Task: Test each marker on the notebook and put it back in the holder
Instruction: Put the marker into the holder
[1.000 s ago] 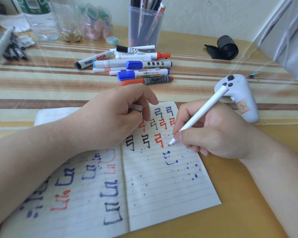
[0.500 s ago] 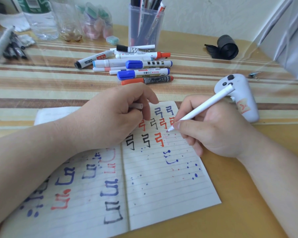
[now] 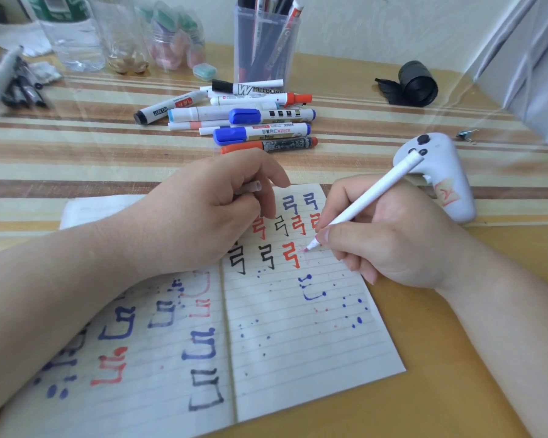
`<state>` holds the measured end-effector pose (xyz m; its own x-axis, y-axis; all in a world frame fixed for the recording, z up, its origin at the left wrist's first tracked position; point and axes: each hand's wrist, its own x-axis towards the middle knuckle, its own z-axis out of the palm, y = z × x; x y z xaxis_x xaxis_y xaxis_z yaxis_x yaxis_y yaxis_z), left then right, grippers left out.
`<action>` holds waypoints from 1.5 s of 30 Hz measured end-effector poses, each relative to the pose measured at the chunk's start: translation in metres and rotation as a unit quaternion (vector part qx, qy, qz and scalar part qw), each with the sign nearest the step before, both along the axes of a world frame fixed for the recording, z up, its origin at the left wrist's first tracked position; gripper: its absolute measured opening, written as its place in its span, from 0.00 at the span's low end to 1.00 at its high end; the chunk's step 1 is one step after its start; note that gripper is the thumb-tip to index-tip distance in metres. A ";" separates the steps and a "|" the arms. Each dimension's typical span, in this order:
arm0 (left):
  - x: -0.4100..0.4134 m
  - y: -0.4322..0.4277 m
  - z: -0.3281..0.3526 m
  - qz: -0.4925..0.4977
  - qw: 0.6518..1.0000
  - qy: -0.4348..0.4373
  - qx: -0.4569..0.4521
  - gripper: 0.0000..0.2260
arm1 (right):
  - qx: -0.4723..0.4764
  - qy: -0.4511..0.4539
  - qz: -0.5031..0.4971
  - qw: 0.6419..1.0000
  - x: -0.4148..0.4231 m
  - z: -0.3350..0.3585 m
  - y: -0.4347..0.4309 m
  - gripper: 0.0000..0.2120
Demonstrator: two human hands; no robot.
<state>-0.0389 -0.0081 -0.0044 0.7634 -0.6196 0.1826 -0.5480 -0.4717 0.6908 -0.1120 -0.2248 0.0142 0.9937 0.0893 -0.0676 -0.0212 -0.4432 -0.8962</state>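
Two findings. Found right hand (image 3: 393, 241) pinching white marker (image 3: 370, 197), tip on notebook (image 3: 298, 358) at centre frame, beside a faint pink mark. Found left hand (image 3: 203, 213) curled round cap (image 3: 250, 187). Judged ink weak; advised slow, light strokes, then recapping before return to holder (image 3: 266, 45), top centre.

Top edge crops the holder (image 3: 266, 49), the standing markers (image 3: 285, 30) and the bottles (image 3: 73, 42). The left hand (image 3: 200, 216) hides most of the cap (image 3: 251, 188) it pinches and covers part of the notebook (image 3: 298, 358). Small print on the blue-capped marker (image 3: 263, 133) is illegible.
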 end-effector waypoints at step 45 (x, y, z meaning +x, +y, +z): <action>-0.007 -0.001 0.002 -0.052 0.989 -0.030 -0.133 0.09 | 0.255 -0.091 0.004 0.963 -0.001 -0.003 0.004 0.08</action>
